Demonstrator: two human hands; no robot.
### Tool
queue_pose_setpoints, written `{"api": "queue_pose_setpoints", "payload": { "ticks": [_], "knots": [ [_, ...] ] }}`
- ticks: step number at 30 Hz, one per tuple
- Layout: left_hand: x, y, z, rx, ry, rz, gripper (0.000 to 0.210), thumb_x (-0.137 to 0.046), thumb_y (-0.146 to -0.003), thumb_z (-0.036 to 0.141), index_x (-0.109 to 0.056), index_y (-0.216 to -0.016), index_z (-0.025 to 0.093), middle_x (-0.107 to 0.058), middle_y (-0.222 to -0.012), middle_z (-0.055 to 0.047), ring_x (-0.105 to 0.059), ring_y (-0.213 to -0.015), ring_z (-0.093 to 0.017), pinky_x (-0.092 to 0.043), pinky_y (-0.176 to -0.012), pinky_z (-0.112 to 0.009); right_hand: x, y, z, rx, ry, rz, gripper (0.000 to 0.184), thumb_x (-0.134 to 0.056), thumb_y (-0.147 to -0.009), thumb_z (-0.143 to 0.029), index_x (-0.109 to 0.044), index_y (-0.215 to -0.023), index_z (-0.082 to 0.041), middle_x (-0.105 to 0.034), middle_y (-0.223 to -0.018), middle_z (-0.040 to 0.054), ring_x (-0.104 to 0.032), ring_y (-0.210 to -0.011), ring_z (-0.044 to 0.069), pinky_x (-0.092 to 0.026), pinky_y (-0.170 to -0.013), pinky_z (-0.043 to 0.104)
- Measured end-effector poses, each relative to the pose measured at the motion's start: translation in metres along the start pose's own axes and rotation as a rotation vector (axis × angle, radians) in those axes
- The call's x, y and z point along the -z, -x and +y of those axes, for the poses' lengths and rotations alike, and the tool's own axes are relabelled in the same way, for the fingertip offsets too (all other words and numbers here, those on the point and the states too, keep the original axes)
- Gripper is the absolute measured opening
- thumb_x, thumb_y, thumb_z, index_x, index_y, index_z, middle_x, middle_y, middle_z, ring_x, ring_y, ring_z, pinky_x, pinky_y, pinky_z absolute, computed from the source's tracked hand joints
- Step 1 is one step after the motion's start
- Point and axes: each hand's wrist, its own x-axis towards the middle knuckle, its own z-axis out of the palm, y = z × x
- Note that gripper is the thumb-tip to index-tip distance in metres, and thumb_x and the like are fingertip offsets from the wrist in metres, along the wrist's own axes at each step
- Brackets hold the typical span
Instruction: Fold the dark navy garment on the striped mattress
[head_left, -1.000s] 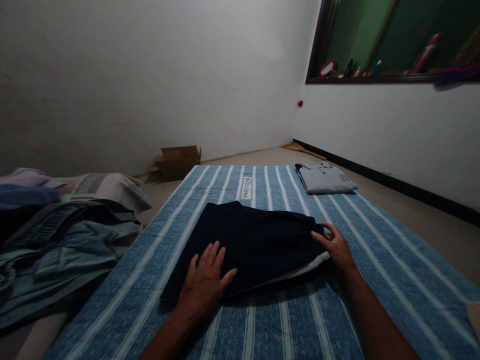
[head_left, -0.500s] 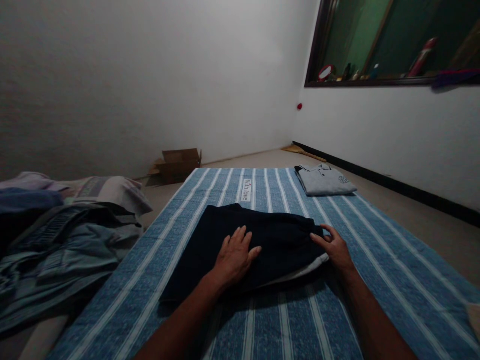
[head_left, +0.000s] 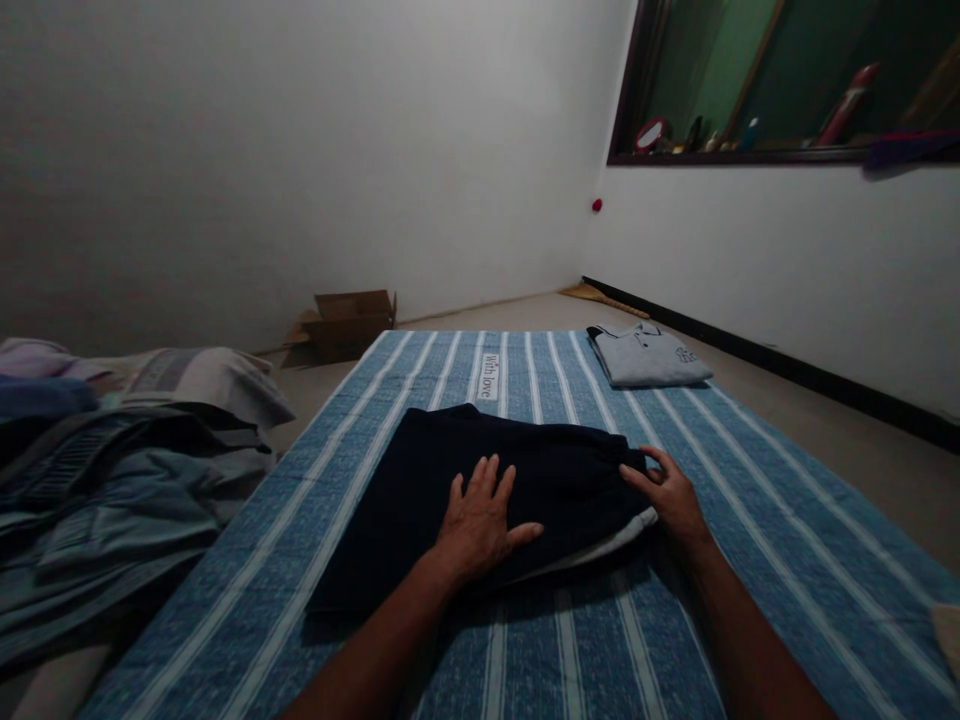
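Folded dark navy trousers (head_left: 420,500) lie on the blue-and-white striped cloth (head_left: 525,650), with a pale strip showing along their near right edge. My left hand (head_left: 480,520) rests flat on the middle of the trousers, fingers spread and thumb out to the right. At the gathered right end, my right hand (head_left: 667,495) pinches the edge of the trousers between thumb and fingers. Part of that grip is hidden behind the hand.
A folded grey polo shirt (head_left: 649,357) lies at the cloth's far right corner. Heaped jeans and other clothes (head_left: 135,500) are on the left. Beyond the far edge, a cardboard box (head_left: 349,325) and a broom (head_left: 604,298) are on the floor.
My left hand has slid slightly right and nearer over the trousers, with its fingers spread wider. My right hand stays at the gathered end. The view has shifted slightly.
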Motion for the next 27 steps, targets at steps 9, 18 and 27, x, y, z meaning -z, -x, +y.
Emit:
{"api": "queue_pose_setpoints", "payload": {
  "ticks": [9, 18, 27],
  "knots": [
    [0.003, 0.0, 0.002, -0.008, 0.009, -0.03, 0.09, -0.03, -0.076, 0.078, -0.025, -0.145, 0.021, -0.009, -0.153, -0.018, -0.004, -0.14, -0.035, -0.01, -0.107, -0.061, 0.003, -0.003, 0.001, -0.026, 0.032, -0.013, 0.079, -0.076, -0.052, -0.055, -0.055, -0.12, -0.019, -0.067, -0.077, 0.0034, -0.065, -0.073, 0.026, -0.05, -0.067, 0.035],
    [0.005, 0.001, 0.009, -0.007, -0.001, -0.043, 0.087, -0.029, -0.081, 0.072, -0.028, -0.144, 0.012, -0.011, -0.152, -0.019, -0.005, -0.141, -0.033, -0.012, -0.109, -0.056, 0.002, -0.003, 0.001, -0.007, 0.028, -0.03, 0.078, -0.076, -0.054, -0.055, -0.054, -0.12, -0.018, -0.066, -0.074, 0.0017, -0.065, -0.071, 0.025, -0.05, -0.067, 0.035],
    [0.006, -0.001, 0.016, -0.13, 0.028, -0.047, 0.081, -0.027, -0.087, 0.064, -0.02, -0.145, 0.008, -0.011, -0.153, -0.015, -0.005, -0.141, -0.025, -0.012, -0.114, -0.043, 0.004, -0.001, 0.0, 0.019, 0.052, -0.048, 0.077, -0.074, -0.059, -0.055, -0.052, -0.122, -0.018, -0.065, -0.075, 0.0014, -0.065, -0.075, 0.024, -0.049, -0.07, 0.034]
  ]
}}
